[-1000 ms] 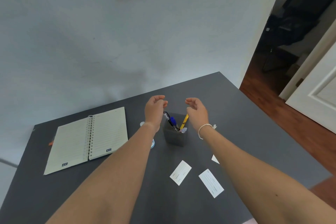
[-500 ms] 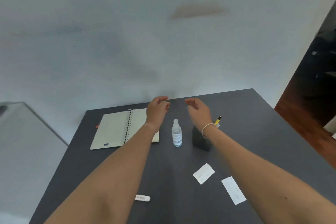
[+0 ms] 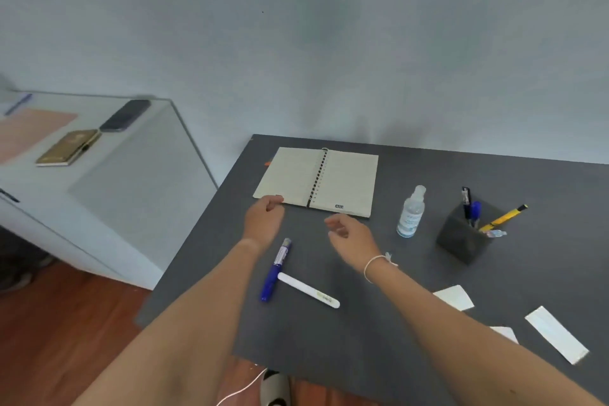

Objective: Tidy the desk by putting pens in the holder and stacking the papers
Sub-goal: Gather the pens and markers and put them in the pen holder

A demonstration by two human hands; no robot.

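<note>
A blue pen (image 3: 275, 270) and a white pen (image 3: 308, 290) lie touching on the dark grey desk (image 3: 379, 356) between my forearms. My left hand (image 3: 263, 219) hovers empty, fingers loosely curled, just above the blue pen's tip and near the open spiral notebook (image 3: 316, 180). My right hand (image 3: 352, 237) is also empty with fingers apart, right of the pens. The dark pen holder (image 3: 461, 241) at the right contains a yellow pen (image 3: 502, 217) and blue pens (image 3: 473, 209). Three white paper slips (image 3: 456, 297) (image 3: 557, 338) (image 3: 504, 333) lie scattered at the lower right.
A clear spray bottle (image 3: 410, 212) stands between notebook and holder. The desk's left edge runs diagonally beside my left arm. A white side table (image 3: 131, 175) at the left carries a phone (image 3: 125, 115), a brown book (image 3: 67, 147) and a pink sheet (image 3: 29, 132).
The view swung left; both hands drew back from above the holder to the desk's left part, near the notebook. The two loose pens came into view. Both hands stay empty.
</note>
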